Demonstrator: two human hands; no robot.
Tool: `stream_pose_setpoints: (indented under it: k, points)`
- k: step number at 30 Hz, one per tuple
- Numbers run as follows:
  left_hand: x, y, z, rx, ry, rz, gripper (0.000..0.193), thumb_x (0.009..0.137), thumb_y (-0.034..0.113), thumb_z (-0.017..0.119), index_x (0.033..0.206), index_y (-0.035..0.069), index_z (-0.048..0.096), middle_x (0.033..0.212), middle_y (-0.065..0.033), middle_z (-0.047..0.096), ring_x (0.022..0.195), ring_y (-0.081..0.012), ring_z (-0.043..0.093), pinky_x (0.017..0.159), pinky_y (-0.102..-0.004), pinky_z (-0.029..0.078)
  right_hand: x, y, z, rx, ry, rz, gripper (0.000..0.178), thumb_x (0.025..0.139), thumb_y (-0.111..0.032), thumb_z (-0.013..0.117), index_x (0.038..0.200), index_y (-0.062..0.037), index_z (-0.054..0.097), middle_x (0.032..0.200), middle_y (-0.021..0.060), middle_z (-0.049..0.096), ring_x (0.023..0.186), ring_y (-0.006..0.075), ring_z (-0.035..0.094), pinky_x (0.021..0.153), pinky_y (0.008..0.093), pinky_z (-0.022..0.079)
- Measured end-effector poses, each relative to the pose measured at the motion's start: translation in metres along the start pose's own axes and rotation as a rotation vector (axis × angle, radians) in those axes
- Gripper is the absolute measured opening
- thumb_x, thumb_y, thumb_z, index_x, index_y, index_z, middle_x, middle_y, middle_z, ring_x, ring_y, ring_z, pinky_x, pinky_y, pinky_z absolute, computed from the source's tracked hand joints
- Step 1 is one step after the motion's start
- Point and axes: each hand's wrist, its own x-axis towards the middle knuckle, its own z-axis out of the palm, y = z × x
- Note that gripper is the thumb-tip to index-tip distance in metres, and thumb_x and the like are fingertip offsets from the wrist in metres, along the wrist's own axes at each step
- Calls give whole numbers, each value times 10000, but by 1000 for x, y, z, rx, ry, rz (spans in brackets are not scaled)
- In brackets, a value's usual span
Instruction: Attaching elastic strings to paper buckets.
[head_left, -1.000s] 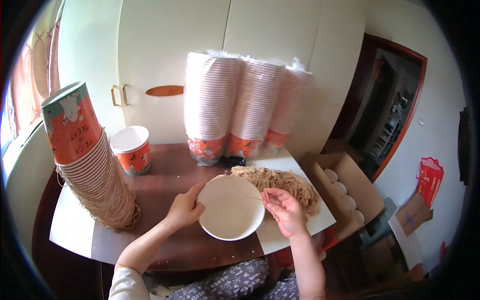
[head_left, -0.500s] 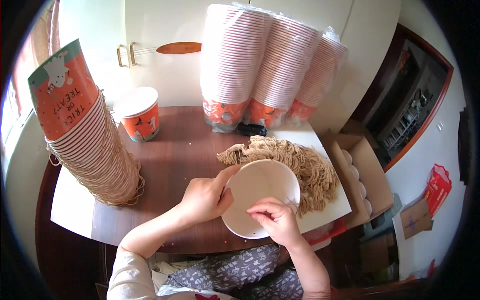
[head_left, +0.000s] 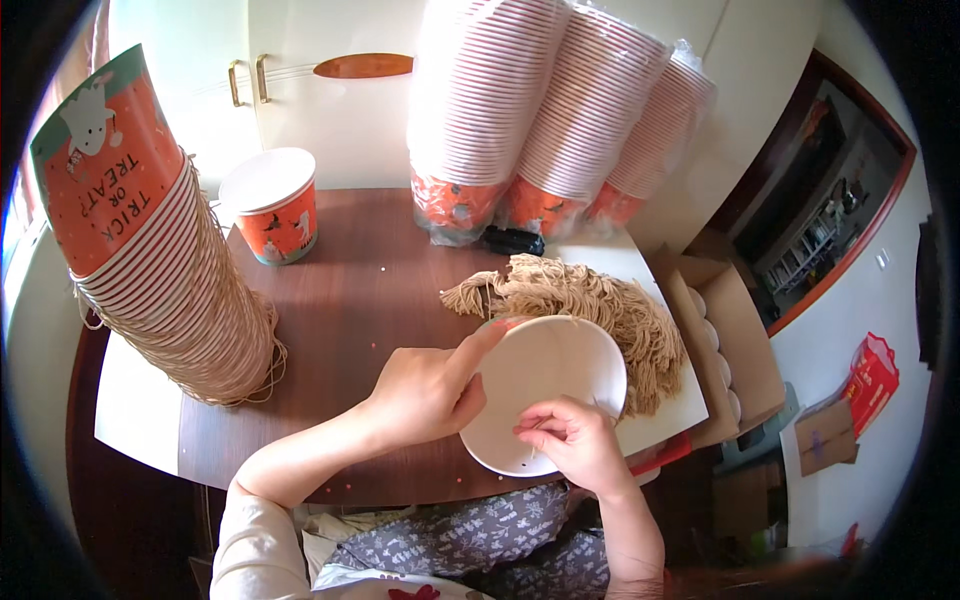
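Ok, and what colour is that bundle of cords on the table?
The cord bundle is light brown, a tan shade; it shows best in the head view.

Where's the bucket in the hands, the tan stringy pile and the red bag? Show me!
Bucket (head_left: 535, 375), head view: on its inner wall.
Tan stringy pile (head_left: 598, 303), head view: on its middle strands.
Red bag (head_left: 873, 382), head view: on its side.

At lower centre, the left hand (head_left: 428, 395) holds a tilted cup (head_left: 525, 375); the right hand (head_left: 582, 445) pinches a strand (head_left: 534, 452) over its mouth. Tan yarn (head_left: 590, 295) lies behind on the tabletop (head_left: 335, 300). A cup stack (head_left: 190, 285) leans at left, wrapped stacks (head_left: 490, 95) at upper centre.
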Motion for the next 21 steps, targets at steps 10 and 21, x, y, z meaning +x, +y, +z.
stream_pose_setpoints:
  k: [10, 21]
  points:
    - [0, 1, -5, -15, -17, 1, 532, 694, 48, 524, 1214, -1, 423, 555, -60, 540, 437, -233, 547, 377, -366, 401, -6, -11, 19, -542, 78, -244, 97, 704, 20, 654, 775, -23, 604, 752, 87, 616, 665, 222, 624, 585, 302, 489]
    - [-1, 1, 0, -29, 3, 4, 523, 687, 47, 523, 1199, 18, 420, 540, -52, 532, 418, -234, 536, 366, -363, 396, -10, -4, 25, -580, 50, -251, 123, 743, -32, 622, 846, -76, 572, 783, 72, 588, 686, 259, 607, 588, 344, 493]
